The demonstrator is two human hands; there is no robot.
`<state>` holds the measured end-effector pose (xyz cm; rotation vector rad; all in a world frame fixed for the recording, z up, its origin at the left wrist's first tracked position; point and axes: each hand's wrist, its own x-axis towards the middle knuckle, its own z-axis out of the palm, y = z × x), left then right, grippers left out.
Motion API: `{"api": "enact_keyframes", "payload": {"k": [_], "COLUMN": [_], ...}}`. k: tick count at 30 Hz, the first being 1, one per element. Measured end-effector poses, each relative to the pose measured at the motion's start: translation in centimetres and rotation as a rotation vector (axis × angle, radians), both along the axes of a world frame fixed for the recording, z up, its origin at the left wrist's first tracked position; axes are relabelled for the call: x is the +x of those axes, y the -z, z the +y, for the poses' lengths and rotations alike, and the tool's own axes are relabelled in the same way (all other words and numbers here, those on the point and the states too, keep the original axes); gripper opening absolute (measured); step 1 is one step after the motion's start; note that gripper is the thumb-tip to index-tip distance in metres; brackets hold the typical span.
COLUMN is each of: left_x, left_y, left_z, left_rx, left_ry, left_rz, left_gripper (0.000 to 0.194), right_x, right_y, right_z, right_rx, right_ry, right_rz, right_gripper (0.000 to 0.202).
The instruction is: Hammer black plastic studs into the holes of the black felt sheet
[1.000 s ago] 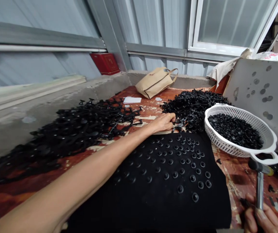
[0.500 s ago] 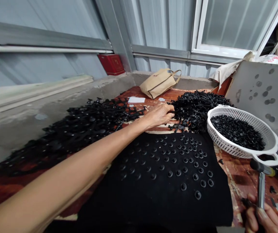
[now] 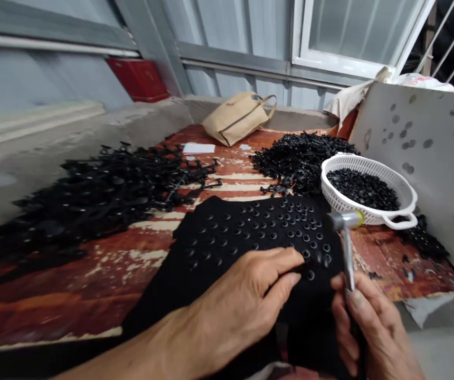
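Observation:
My left hand is over the black cloth, its thumb and fingers pinched near small dark parts by the cloth's right side; what it grips is blurred against the black. My right hand is wrapped round the handle of a small hammer, held upright with its metal and yellow head on top, right of the cloth. Rows of small round black pieces stand on the cloth, several partly hidden behind my left hand.
Heaps of black plastic parts lie at the left and back. A white basket of small black pieces stands at right. Behind are a beige bag, white paper, a red box and a grey panel.
My left hand has come back from the rear heap to the cloth. My right hand has raised the hammer and moved it left, nearer the cloth. The view has shifted.

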<state>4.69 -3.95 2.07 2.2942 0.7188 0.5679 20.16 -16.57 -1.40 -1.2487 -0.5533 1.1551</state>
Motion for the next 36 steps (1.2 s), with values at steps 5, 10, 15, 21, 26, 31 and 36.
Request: {"api": "enact_keyframes", "payload": {"k": [5,10,15,21,26,31,36], "left_x": [-1.0,-3.0,-5.3,-5.8,-5.9,-6.3,-6.5], "left_y": [2.7,4.9,5.2,2.2,2.1,2.1,3.3], "left_z": [-3.6,-5.0,-4.2,-2.6,-2.9,-1.8,-1.8], "left_rx": [0.476,0.318,-0.563,-1.154,-1.237,-1.231,-1.423], "left_ry": [-0.029,-0.188,-0.391,-0.513,-0.177,0.111,0.078], "left_rz": [-0.073,-0.154,-0.095,-0.265,-0.103,-0.036,-0.14], "left_gripper": [0.033,0.031,0.041,0.053,0.049,0.054,0.041], "right_x": [-1.0,-1.1,-1.3,-1.3,-1.2,-0.7,-0.8], "right_y": [-0.9,0.0,0.1,-0.4,-0.5,0.2,0.7], "right_z": [1.4,0.9,-0.1,-0.3,0.1,0.2,0.0], "right_rx": [0.075,0.034,-0.003,-0.047,-0.069,-0.086,-0.03], "right_ry": [-0.191,-0.292,-0.424,-0.51,-0.552,-0.735,-0.812], "right_rz": [0.081,0.166,0.096,-0.042,-0.088,-0.082,-0.061], "right_gripper": [0.036,0.032,0.031,0.033,0.027,0.028,0.034]}}
